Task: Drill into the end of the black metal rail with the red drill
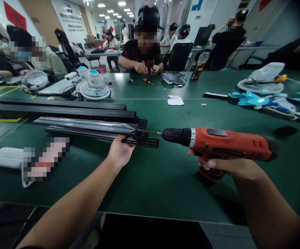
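Observation:
My right hand (224, 166) is wrapped round the grip of a red and black cordless drill (222, 141), held level over the green table (152, 180). The drill's thin bit points left and meets the black end cap (143, 137) of a long silver and black rail (87, 128). My left hand (120, 152) grips the near side of that rail close to the end cap, pressing it onto the table.
Two more long black rails (59, 110) lie behind. White desk fans (94, 88) and blue fan blades (251, 98) lie on the table, with paper scraps (175, 101) mid-table. A white object (5, 157) lies at left. A person sits opposite; others sit farther back.

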`<action>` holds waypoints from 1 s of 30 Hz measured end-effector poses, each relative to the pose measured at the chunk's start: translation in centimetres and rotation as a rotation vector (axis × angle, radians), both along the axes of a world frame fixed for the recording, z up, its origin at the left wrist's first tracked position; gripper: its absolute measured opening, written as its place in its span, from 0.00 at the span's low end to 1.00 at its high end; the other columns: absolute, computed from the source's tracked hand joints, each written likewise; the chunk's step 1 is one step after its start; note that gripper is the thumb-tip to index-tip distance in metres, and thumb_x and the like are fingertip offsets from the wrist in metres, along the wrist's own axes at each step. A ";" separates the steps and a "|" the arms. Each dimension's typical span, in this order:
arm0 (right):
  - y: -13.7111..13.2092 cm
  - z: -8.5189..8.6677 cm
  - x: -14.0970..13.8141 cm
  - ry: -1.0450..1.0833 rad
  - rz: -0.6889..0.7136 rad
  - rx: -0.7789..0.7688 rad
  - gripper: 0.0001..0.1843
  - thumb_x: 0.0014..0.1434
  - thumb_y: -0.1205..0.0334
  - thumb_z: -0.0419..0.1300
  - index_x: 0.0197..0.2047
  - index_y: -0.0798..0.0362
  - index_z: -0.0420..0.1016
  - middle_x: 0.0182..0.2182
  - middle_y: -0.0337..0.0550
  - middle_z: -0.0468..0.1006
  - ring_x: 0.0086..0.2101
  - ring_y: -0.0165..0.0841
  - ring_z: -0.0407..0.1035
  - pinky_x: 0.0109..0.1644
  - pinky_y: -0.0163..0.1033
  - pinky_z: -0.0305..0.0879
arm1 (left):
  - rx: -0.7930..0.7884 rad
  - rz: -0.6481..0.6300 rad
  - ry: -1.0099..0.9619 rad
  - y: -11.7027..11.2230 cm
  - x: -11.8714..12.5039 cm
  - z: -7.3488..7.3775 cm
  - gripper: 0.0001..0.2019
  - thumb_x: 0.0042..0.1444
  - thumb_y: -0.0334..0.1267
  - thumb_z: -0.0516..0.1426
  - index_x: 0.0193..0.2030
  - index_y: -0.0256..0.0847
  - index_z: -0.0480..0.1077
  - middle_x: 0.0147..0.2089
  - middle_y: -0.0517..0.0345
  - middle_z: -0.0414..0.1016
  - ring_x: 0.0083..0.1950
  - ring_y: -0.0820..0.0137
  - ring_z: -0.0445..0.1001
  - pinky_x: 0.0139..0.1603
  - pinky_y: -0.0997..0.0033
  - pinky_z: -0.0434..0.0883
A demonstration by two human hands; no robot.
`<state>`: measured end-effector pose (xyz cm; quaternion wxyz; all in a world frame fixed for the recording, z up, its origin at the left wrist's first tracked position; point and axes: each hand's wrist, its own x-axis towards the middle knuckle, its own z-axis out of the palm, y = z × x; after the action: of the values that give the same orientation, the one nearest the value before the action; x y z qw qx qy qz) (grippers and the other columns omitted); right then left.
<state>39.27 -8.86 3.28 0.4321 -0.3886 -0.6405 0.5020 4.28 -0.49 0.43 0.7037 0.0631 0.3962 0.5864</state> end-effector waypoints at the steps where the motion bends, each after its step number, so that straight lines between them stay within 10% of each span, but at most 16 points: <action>1: -0.1 0.1 0.1 -0.027 0.006 -0.008 0.19 0.63 0.49 0.84 0.54 0.46 0.96 0.28 0.43 0.86 0.24 0.33 0.76 0.25 0.34 0.80 | 0.002 0.001 -0.001 0.0 0.0 0.0 0.12 0.60 0.26 0.59 0.46 0.44 0.77 0.40 0.54 0.83 0.41 0.65 0.83 0.44 0.66 0.78; 30: -0.2 -0.4 -0.1 -0.085 -0.052 -0.028 0.16 0.66 0.44 0.80 0.46 0.47 0.93 0.26 0.43 0.85 0.23 0.36 0.77 0.26 0.39 0.82 | 0.048 -0.039 0.032 0.5 -0.6 -1.2 0.17 0.58 0.27 0.60 0.53 0.44 0.78 0.43 0.53 0.85 0.44 0.61 0.84 0.48 0.62 0.80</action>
<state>39.19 -9.03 2.89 0.4117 -0.4322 -0.6409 0.4827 3.71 0.02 -0.81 0.7068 0.0970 0.3919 0.5809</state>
